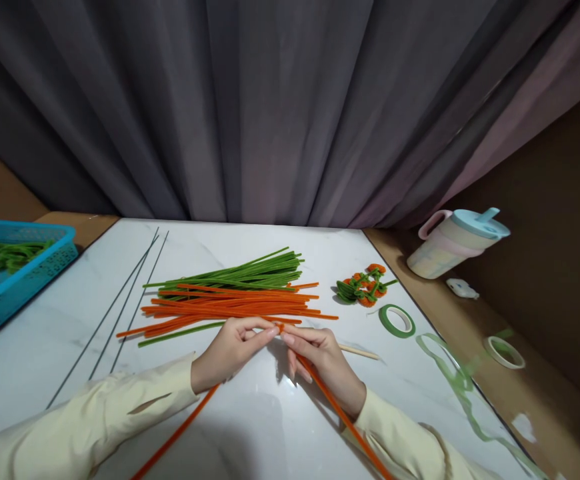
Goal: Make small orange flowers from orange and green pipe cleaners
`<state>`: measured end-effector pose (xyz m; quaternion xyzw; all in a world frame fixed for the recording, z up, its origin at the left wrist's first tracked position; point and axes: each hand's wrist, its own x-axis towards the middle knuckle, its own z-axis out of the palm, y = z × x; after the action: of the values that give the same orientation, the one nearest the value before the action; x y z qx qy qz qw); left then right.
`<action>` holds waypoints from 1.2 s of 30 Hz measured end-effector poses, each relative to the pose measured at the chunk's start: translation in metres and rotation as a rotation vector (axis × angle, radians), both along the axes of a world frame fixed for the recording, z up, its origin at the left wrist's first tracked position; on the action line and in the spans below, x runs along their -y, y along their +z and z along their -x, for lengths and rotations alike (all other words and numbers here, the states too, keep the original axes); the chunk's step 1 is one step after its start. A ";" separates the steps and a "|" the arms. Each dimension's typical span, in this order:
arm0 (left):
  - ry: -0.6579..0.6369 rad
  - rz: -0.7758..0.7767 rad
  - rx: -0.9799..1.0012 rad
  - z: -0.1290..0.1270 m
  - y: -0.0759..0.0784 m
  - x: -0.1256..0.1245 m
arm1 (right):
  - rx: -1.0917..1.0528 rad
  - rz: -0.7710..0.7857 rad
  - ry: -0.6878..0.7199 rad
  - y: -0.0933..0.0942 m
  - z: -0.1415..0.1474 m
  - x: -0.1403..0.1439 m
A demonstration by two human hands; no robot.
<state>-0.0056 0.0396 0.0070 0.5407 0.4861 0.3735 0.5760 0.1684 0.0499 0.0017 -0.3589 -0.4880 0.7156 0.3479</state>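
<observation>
My left hand (235, 350) and my right hand (326, 363) meet over the near middle of the white marbled table (250, 427). Fingertips of both pinch an orange pipe cleaner (331, 398), which has a small bent or twisted bit showing between them. One orange length trails down past my right wrist and another hangs below my left wrist; whether they are one piece, I cannot tell. Just beyond the hands lies a pile of orange pipe cleaners (230, 305), with green pipe cleaners (240, 275) behind it. A thin wooden stick (360, 351) pokes out beside my right hand.
Orange-and-green pipe-cleaner flowers (366, 287) and a green tape roll (397, 321) lie right. Light-green ribbon (453, 377) trails over the right edge, near another roll (505, 352) and a cup (450, 243). At left are thin dark wires (120, 310) and a blue basket (30, 283).
</observation>
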 end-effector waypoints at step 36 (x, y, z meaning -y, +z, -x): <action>-0.064 -0.093 0.047 0.001 0.004 0.002 | 0.120 -0.145 0.035 -0.001 0.002 0.003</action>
<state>-0.0066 0.0373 0.0106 0.5733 0.4369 0.3898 0.5732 0.1668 0.0467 0.0010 -0.3663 -0.5649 0.6614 0.3304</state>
